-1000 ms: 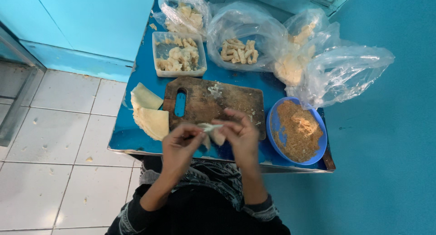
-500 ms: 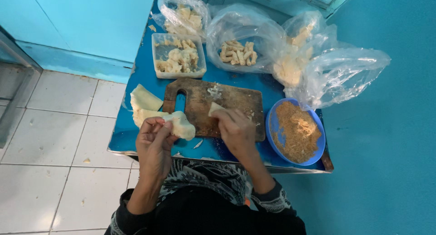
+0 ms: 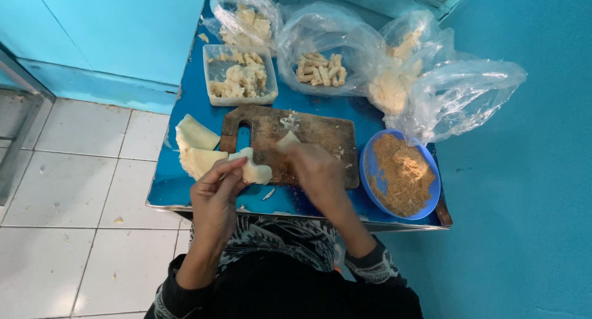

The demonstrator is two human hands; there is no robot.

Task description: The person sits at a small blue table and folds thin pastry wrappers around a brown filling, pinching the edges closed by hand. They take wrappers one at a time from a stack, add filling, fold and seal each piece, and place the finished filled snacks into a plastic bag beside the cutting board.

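Observation:
My left hand [image 3: 216, 192] pinches a pale, floppy piece of dough wrapper [image 3: 251, 169] at the near left corner of a worn wooden cutting board [image 3: 320, 134]. My right hand [image 3: 317, 171] rests over the board's middle, its fingers closed on a small pale triangular piece [image 3: 287, 138]. Both hands are above a blue table [image 3: 185, 183]. A stack of pale wrapper sheets [image 3: 196, 147] lies left of the board.
A blue bowl of brown crumbs [image 3: 401, 174] sits right of the board. Behind it are a clear tub of pale pieces [image 3: 240, 78] and several plastic bags [image 3: 330, 50] of food. White floor tiles [image 3: 74, 202] lie left; a blue wall [image 3: 530, 202] stands right.
The hands, together at the front of the board a second ago, have parted. The left carried a wrapper piece leftward; the right moved onto the board with the small piece.

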